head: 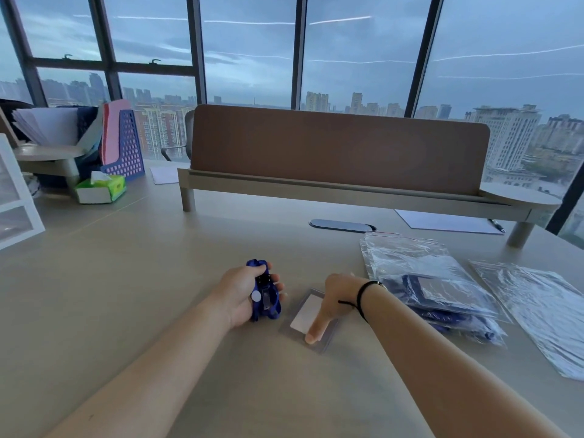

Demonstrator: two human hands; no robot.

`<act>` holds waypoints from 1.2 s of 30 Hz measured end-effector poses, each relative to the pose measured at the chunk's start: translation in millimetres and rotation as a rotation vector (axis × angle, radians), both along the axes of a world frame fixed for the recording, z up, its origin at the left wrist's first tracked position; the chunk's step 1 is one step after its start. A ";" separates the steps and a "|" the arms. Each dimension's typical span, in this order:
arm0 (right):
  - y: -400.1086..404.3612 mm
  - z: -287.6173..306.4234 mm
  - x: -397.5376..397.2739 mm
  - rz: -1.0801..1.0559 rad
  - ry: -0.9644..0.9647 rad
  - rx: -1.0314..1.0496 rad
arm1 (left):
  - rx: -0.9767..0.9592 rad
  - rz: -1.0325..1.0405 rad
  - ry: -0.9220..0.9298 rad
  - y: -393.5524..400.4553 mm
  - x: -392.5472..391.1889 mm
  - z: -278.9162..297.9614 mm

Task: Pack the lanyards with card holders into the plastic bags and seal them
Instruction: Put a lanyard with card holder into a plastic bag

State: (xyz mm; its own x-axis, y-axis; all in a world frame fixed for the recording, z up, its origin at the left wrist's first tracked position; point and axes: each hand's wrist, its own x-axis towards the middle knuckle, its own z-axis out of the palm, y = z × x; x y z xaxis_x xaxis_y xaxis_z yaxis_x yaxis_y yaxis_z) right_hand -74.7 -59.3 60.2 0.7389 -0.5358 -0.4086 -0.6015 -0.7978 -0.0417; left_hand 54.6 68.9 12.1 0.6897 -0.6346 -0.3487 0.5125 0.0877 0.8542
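No readable writing anywhere, even the green tissue pack (101,188) at the left is too blurry. Centre of the frame: the left hand (245,294) is curled round a bunched-up blue lanyard (264,292) with its clip showing. Just right of it, the right hand (335,300) has its thumb pressed flat on a clear card holder (306,314) lying on the beige desk (126,295), other fingers hidden. Right side: a stack of plastic bags (410,257), packed bags (455,308) on it, another empty bag (543,311) beside. Purple file rack (126,147) upper left.
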 end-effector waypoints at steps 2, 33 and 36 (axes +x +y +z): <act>0.5 1.1 -2.3 -0.008 -0.011 0.003 | -0.035 -0.001 0.006 1.8 0.1 -4.0; 11.0 -51.7 -34.0 -0.329 -1.208 0.862 | -0.111 -0.479 0.005 8.9 -34.3 5.0; 12.9 -47.6 -36.5 -0.328 -1.200 0.850 | -0.134 -0.484 -0.058 10.7 -39.0 6.8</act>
